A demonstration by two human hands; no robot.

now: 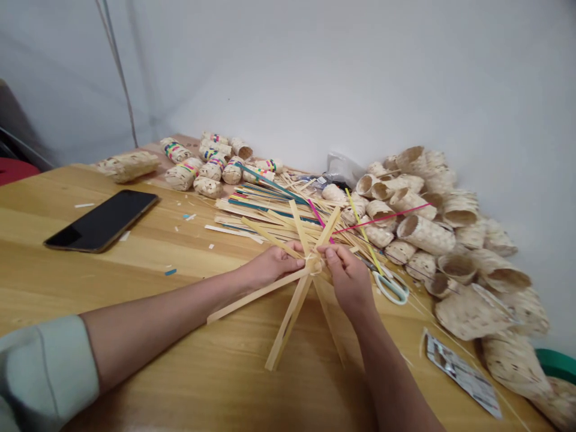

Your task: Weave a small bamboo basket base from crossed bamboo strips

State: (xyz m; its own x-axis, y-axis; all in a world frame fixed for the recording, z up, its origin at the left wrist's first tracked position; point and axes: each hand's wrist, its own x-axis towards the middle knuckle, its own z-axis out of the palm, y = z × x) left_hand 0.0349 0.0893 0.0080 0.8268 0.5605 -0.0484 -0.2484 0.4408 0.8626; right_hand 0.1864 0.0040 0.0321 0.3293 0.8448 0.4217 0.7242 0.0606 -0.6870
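Note:
Between my two hands is a star of pale bamboo strips (288,318), crossed at a small woven centre and spreading outward in several directions. My left hand (274,266) pinches it from the left, thumb on the near side of the centre. On the right, my right hand (348,276) grips the crossing with thumb and fingertips. The star is held just above the wooden table (189,372). Behind it lies a heap of loose bamboo strips (256,204), mostly pale, some teal, pink and yellow. Parts of the strips are hidden by my fingers.
Scissors (391,287) with white and teal handles lie right of my right hand. Many woven bamboo tubes (427,234) are piled along the right, others with coloured bands (211,162) at the back left. A phone (101,221) lies left, a silver packet (461,372) front right.

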